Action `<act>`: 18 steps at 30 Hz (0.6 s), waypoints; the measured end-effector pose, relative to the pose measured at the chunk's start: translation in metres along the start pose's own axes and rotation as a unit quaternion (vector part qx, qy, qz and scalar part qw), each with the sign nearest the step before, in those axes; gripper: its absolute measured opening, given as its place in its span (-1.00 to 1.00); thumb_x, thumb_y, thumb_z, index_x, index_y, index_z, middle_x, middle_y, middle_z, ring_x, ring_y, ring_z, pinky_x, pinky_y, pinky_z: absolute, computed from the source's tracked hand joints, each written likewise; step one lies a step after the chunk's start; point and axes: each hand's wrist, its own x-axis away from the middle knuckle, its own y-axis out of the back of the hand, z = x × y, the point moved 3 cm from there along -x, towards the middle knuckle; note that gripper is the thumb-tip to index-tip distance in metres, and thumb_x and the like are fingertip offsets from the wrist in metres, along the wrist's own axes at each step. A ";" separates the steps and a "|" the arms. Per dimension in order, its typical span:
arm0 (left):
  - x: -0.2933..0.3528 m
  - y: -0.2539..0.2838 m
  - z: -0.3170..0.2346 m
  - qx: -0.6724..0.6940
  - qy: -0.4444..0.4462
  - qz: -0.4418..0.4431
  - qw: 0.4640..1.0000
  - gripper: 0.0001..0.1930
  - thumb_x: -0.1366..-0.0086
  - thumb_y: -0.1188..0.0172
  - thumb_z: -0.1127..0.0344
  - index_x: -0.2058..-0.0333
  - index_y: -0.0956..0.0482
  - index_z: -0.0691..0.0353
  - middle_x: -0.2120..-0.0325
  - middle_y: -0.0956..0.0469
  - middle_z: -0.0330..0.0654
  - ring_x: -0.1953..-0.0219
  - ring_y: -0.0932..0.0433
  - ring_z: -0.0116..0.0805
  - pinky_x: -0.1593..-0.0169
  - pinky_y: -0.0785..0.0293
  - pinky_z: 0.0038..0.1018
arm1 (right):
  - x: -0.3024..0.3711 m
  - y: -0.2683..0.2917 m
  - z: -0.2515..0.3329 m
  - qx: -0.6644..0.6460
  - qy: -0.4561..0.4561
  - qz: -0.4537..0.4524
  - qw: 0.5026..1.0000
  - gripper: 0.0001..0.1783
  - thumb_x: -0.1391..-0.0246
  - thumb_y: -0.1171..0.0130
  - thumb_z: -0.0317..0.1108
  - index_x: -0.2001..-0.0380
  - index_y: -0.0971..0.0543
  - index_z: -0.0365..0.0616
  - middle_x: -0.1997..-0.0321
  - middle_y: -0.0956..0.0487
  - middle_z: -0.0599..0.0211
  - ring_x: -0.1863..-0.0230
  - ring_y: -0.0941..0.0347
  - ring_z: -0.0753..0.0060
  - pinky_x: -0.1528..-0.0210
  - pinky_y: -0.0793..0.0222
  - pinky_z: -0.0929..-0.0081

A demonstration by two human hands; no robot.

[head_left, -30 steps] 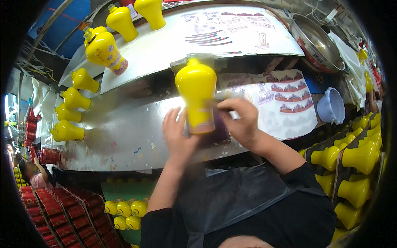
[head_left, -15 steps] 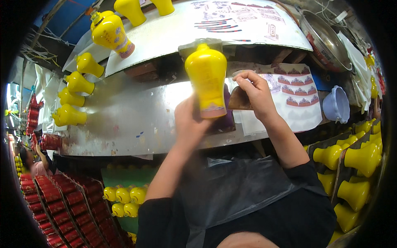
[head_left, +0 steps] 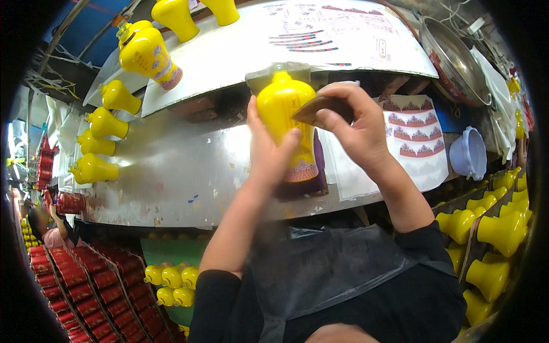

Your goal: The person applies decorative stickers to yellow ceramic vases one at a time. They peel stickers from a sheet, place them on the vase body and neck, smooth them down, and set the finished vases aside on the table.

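Note:
A glossy yellow bottle (head_left: pixel 286 106) with a patterned band near its base lies over the metal table in front of me, its neck pointing away. Wrapped round its left side is my left hand (head_left: pixel 267 143), the thumb across the front. My right hand (head_left: pixel 363 126) pinches a thin brown scraper (head_left: pixel 326 108), its pointed edge against or just over faint printed markings on the bottle. A purple cloth or pad (head_left: pixel 318 163) shows partly beneath the bottle.
Printed decal sheets (head_left: pixel 414 134) lie right of the bottle, with more on the white board (head_left: pixel 246 43) behind. Several yellow bottles stand along the left. A lilac bucket (head_left: pixel 469 153) and metal basin (head_left: pixel 452 60) are at the right. Another person (head_left: pixel 54 228) is at far left.
The bottle has turned and come lower, so printed markings now face up. My right hand has brought the scraper up and left onto or just over the bottle's front.

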 end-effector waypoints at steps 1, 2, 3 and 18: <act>0.001 -0.001 0.001 -0.004 0.006 -0.005 1.000 0.07 -0.20 -0.30 0.24 -0.48 0.26 0.34 -0.34 -0.11 0.19 -0.35 -0.27 0.01 -0.40 -0.24 -0.18 | -0.006 -0.001 0.007 0.095 0.099 0.013 0.990 -0.67 -0.13 -0.31 -0.47 0.02 -0.57 -0.20 0.15 -0.65 0.09 0.16 -0.63 0.19 0.10 -0.55 0.37; 0.002 -0.001 0.002 -0.027 0.002 -0.016 1.000 0.06 -0.18 -0.30 0.24 -0.49 0.23 0.32 -0.34 -0.13 0.19 -0.35 -0.27 0.00 -0.39 -0.25 -0.16 | -0.014 -0.005 0.007 0.146 0.116 0.016 0.982 -0.66 -0.11 -0.34 -0.50 0.03 -0.59 -0.19 0.15 -0.66 0.10 0.14 -0.64 0.18 0.08 -0.56 0.37; 0.003 -0.001 0.002 -0.047 -0.002 -0.027 0.999 0.07 -0.18 -0.31 0.23 -0.49 0.23 0.31 -0.34 -0.12 0.19 -0.35 -0.27 0.01 -0.39 -0.25 -0.15 | -0.024 -0.007 0.007 0.194 0.139 0.015 0.971 -0.66 -0.08 -0.36 -0.53 0.04 -0.61 -0.18 0.15 -0.67 0.11 0.11 -0.65 0.17 0.06 -0.57 0.36; -0.051 0.006 -0.006 -0.068 -0.060 -0.069 0.993 -0.62 -0.52 0.01 0.17 -0.12 -0.47 0.32 0.01 -0.47 -0.13 -0.01 -0.51 -0.38 -0.14 -0.46 -0.43 | -0.034 0.015 -0.042 0.028 0.001 -0.077 0.997 -0.74 -0.17 -0.22 -0.47 0.06 -0.62 -0.20 0.25 -0.65 0.22 0.22 -0.60 0.29 0.14 -0.52 0.43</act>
